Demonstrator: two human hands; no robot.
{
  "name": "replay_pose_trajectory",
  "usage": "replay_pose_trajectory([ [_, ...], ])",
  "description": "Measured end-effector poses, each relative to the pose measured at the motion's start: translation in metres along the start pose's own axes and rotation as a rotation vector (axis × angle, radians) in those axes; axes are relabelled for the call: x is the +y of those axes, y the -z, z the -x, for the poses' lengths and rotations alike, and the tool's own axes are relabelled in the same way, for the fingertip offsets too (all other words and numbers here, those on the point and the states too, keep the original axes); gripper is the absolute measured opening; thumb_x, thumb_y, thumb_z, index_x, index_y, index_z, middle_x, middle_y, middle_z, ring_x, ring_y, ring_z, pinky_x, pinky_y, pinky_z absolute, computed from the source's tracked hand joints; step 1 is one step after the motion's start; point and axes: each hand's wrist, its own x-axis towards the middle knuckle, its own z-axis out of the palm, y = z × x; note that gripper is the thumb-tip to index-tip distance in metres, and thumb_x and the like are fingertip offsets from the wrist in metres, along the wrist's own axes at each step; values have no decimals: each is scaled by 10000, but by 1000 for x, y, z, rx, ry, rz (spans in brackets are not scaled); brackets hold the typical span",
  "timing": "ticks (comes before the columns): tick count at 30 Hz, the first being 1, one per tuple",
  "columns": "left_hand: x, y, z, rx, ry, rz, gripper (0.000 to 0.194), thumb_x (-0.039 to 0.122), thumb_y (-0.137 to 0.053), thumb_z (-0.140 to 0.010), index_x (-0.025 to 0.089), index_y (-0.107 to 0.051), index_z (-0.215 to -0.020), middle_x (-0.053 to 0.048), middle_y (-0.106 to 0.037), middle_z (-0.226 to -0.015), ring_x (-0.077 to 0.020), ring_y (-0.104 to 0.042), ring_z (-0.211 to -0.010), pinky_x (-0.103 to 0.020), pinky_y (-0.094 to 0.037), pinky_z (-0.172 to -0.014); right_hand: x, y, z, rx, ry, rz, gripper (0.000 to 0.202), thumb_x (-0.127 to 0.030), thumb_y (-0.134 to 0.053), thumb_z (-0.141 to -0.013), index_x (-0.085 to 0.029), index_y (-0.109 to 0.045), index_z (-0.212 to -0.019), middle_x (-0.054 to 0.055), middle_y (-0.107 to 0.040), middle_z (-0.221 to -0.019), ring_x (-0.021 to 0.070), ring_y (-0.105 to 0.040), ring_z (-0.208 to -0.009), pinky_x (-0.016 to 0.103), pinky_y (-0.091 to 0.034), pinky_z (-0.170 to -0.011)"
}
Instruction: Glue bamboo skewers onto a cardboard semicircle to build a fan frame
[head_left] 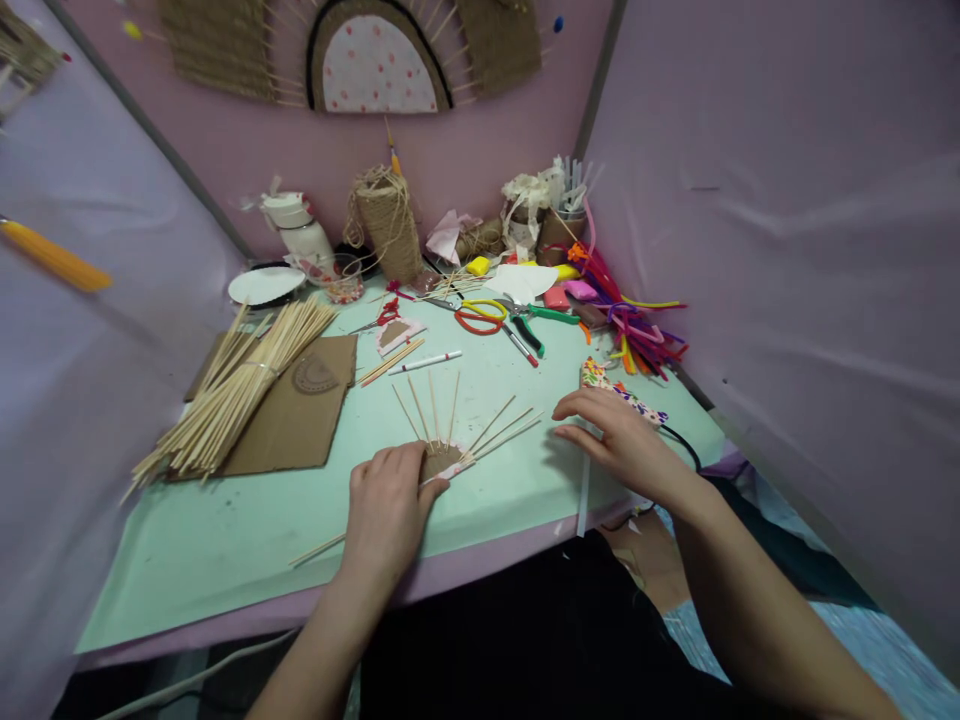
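A small cardboard half-circle (442,459) lies near the front of the table, with several thin wooden sticks fanning out from its curved edge. My left hand (390,500) grips its left side, thumb along the straight lower edge and fingers over the top. One stick (319,549) pokes out to the left from under this hand. My right hand (619,440) hovers to the right of the fan, its thumb and fingers apart with nothing between them. Just behind it lies a flower-patterned glue gun (649,408) with a black cord. A whitish translucent stick (583,495) is below the right hand.
A bundle of wooden sticks (255,385) rests on a cardboard sheet (315,440) at left. Scissors (480,318), green-handled pliers (551,314) and a marker (425,363) lie behind the fan. Twine (390,225), a white bottle (304,235) and colourful pipe cleaners (630,310) line the back.
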Motion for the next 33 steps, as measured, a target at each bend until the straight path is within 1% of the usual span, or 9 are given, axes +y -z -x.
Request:
replay_pose_trajectory([
  [3, 0, 0, 0, -10, 15, -7, 300, 332, -616, -877, 196, -565, -1139, -89, -684, -1086, -280, -598, -1050, -427, -384, -879, 0, -3, 2, -7, 0, 1, 128, -301, -526, -943, -214, -619, -952, 76, -672, -953, 228, -609, -923, 397, -465, -846],
  [6, -1, -1, 0, 11, 11, -2, 399, 335, -610, -877, 173, -530, -1232, -110, -677, -1121, -287, -600, -1063, -430, -398, -882, 2, -3, 5, 18, -7, 2, 131, -310, -526, -947, -212, -611, -964, 73, -676, -959, 226, -614, -934, 395, -461, -854],
  [8, -2, -2, 1, 17, 10, -4, 427, 338, -598, -883, 164, -512, -1263, -120, -673, -1135, -291, -600, -1062, -432, -404, -880, 5, -1, 7, 35, -17, 8, 134, -315, -524, -949, -212, -610, -956, 71, -679, -957, 227, -621, -930, 396, -460, -853],
  [12, -4, -3, 3, 7, 9, 7, 442, 338, -599, -881, 178, -486, -1277, -120, -666, -1155, -288, -594, -1070, -430, -401, -886, 11, 3, 12, 38, -58, 26, 152, -331, -516, -950, -212, -611, -949, 75, -678, -950, 241, -624, -928, 411, -461, -846],
  [17, -4, 6, 2, 22, 2, 28, 464, 373, -619, -867, 188, -477, -1268, -115, -650, -1182, -285, -581, -1093, -425, -401, -889, 12, 5, 16, 70, -84, 41, 148, -340, -521, -950, -217, -602, -969, 78, -679, -979, 243, -627, -947, 414, -464, -850],
  [20, -2, 11, 1, 4, 7, 25, 397, 378, -614, -872, 199, -508, -1210, -103, -656, -1156, -285, -583, -1075, -428, -398, -881, 8, 3, 17, 79, -58, 46, 133, -325, -530, -949, -213, -600, -960, 78, -675, -964, 241, -621, -946, 414, -460, -856],
  [24, 2, 13, 1, -13, -13, 46, 306, 313, -617, -866, 218, -537, -1146, -86, -651, -1189, -277, -570, -1096, -431, -393, -885, 1, -3, 15, 63, -8, 43, 117, -298, -531, -952, -212, -611, -948, 74, -674, -966, 226, -615, -928, 410, -447, -867],
  [28, 3, 9, 5, 23, -29, 60, 324, 289, -619, -858, 224, -539, -1165, -92, -648, -1212, -282, -571, -1098, -438, -402, -891, -10, -13, 14, -7, 31, 27, 130, -271, -525, -954, -212, -641, -944, 77, -676, -982, 221, -601, -930, 408, -445, -863],
  [33, 3, 2, 13, 82, -91, 48, 306, 294, -610, -875, 229, -562, -1171, -96, -621, -1275, -275, -556, -1155, -436, -402, -925, -27, -30, 12, 2, 74, 42, 149, -242, -544, -941, -218, -665, -1025, 90, -679, -1086, 233, -592, -1010, 439, -454, -912],
])
